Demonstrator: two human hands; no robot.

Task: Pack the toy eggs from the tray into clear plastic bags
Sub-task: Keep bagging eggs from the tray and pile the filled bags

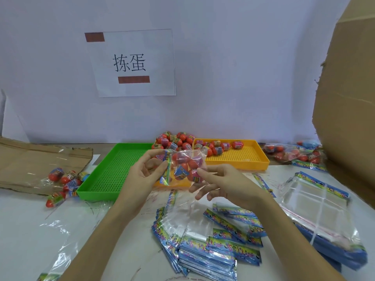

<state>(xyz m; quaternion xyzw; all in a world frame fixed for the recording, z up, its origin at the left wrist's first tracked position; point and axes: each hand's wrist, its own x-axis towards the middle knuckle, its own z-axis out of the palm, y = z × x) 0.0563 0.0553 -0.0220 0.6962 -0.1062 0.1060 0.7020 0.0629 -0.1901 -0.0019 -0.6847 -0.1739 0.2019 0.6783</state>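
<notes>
Above the table's middle I hold a clear plastic bag [185, 167] filled with several red toy eggs. My left hand [145, 174] pinches its printed header edge on the left side. My right hand [216, 182] pinches the bag's right lower part between thumb and fingers. Behind the bag, a pile of loose toy eggs [176, 140] lies at the back of an orange tray, mostly hidden by the bag. A second orange tray [243, 157] to the right holds several eggs [215, 147] along its far edge.
A green tray [113, 169] sits left of centre. Filled bags [64, 182] lie at the left on cardboard, more filled bags [294, 153] at the right. Flat stacks of bags [213, 246] and a bundle [318, 209] cover the near table. A big carton [349, 98] stands right.
</notes>
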